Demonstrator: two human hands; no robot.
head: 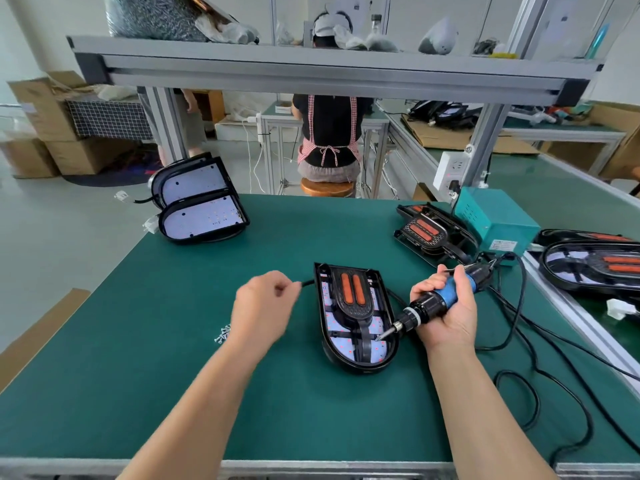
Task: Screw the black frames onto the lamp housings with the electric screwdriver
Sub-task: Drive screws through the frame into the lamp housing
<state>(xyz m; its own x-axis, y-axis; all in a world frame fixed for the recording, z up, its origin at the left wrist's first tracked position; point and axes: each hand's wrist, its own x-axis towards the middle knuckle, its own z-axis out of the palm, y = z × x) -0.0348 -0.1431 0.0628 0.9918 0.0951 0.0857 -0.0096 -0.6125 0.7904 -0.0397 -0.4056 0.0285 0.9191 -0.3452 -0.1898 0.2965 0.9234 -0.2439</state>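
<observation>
Black D-shaped lamp housing (360,367), white LED board (346,348) inside, centred on green surface (173,341), black frame (353,311) with two orange oblong inserts (346,289) on top, right grip (450,313) wrapped round blue-black electric screwdriver (429,303), bit on frame, left grip (263,306) curled, contents indiscernible

Bright and evenly lit, diffusely from overhead. Only faint, soft-edged shadows on the green counter (138,375), under the forearms and beside the lamp housing (356,317). Slightly motion-blurred at the left hand (263,306); crisper at the right hand (446,313) and on the electric screwdriver (429,304) in its grip. Strongly wide-angle: bowed along the shelf rail (311,69), splayed at the counter edges. Soft toward the corners and the far room. Washed pale on the white panels (197,202) at far left.
</observation>
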